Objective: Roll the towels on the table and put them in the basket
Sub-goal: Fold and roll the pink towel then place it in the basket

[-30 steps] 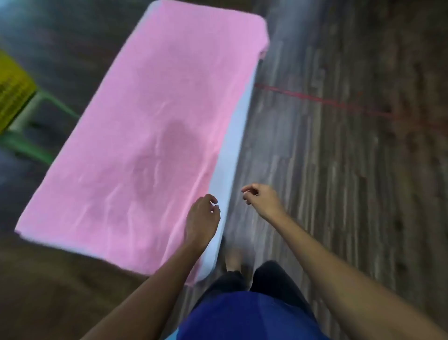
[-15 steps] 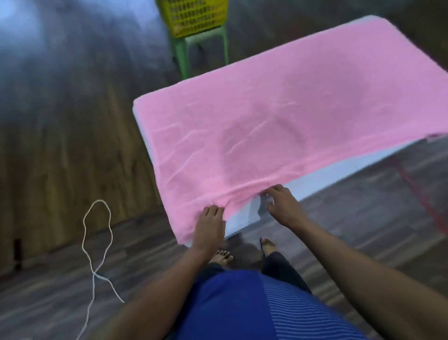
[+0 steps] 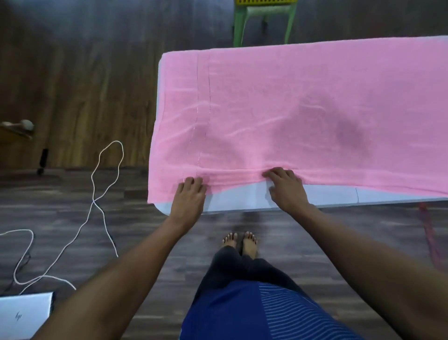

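Observation:
A large pink towel (image 3: 291, 104) lies spread flat over a white table (image 3: 315, 196), with a darker patch near its middle. My left hand (image 3: 189, 196) presses on the towel's near edge close to the left corner, fingers curled over the cloth. My right hand (image 3: 286, 186) grips the same near edge a little to the right, where the hem is bunched into a small fold. A yellow basket (image 3: 264, 2) shows only as a sliver at the top, on a green stool (image 3: 264, 21) behind the table.
A white cord (image 3: 101, 194) loops over the dark wooden floor at left. A silver laptop (image 3: 24, 315) lies at the bottom left corner. A red string (image 3: 429, 230) trails on the floor at right. My bare feet (image 3: 240, 242) stand just before the table.
My view has swung round to face the table's long side squarely. Both hands have come onto the towel's near edge and bunched it into a fold.

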